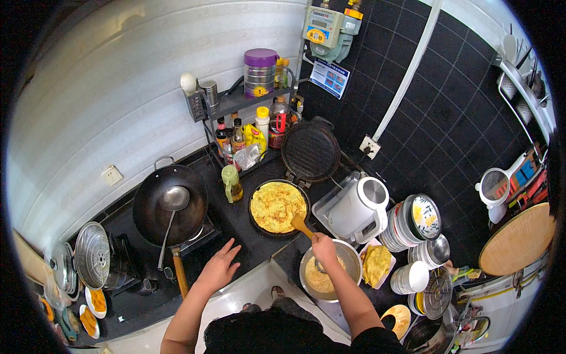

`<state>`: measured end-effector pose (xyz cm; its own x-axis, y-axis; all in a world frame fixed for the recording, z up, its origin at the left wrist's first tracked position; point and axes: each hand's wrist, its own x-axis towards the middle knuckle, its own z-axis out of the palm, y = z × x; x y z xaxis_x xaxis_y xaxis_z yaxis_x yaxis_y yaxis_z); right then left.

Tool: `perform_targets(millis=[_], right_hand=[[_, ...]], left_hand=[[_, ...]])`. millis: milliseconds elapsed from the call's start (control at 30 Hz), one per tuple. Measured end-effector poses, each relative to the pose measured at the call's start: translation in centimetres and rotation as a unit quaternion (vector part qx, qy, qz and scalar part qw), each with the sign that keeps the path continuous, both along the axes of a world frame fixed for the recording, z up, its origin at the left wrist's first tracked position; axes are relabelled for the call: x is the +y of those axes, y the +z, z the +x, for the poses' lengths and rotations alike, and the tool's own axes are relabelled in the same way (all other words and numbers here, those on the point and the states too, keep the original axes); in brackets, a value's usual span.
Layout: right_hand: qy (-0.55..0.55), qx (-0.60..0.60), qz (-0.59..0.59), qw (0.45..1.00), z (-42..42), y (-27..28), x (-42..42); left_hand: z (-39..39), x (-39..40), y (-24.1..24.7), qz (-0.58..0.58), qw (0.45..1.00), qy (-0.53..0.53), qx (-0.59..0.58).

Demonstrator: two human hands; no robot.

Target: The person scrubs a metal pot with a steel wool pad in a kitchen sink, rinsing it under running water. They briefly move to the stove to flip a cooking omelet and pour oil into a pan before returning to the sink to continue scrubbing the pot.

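Note:
My right hand (324, 250) grips the handle of a wooden spatula (302, 225) above the near side of a steel mixing bowl (354, 278). The spatula's blade rests at the lower right edge of a round yellow pancake (276, 205), browned in patches. The pancake fills the lower plate of an electric griddle, whose ridged lid (311, 150) stands raised behind it. Pale batter (319, 279) and a partly hidden metal utensil are in the bowl. My left hand (219, 269) holds nothing; its fingers are spread above the counter's front edge, right of the wok's wooden handle (180, 272).
A black wok (148, 212) with a steel ladle (174, 199) sits on the left burner. Folded pancakes (376, 264) lie on a plate right of the bowl. A white kettle-shaped appliance (357, 210), stacked bowls (410, 278) and an oil jug (231, 183) stand around the griddle.

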<state>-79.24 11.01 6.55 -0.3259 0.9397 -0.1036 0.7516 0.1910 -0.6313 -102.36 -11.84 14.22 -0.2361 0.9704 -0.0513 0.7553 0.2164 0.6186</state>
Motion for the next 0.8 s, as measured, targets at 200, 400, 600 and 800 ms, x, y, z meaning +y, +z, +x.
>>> perform_targets(millis=[200, 400, 600, 800], right_hand=[[0.028, 0.11, 0.013, 0.993, -0.2, -4.2, -1.4], [-0.061, 0.299, -0.124, 0.944, 2.9, -4.2, -2.4], [-0.167, 0.426, -0.154, 0.876, 13.8, 2.7, -6.2], [-0.317, 0.377, -0.022, 0.87, 27.2, 1.4, -9.4]], left_hand=[[0.0, 0.1, -0.1, -0.011, 1.0, -0.01, -0.003], [0.0, 0.4, -1.1, 0.011, 0.999, -0.036, 0.017], [-0.3, 0.5, -1.3, -0.005, 0.999, -0.046, 0.003], [0.8, 1.7, -1.8, -0.012, 0.998, -0.065, -0.018]])
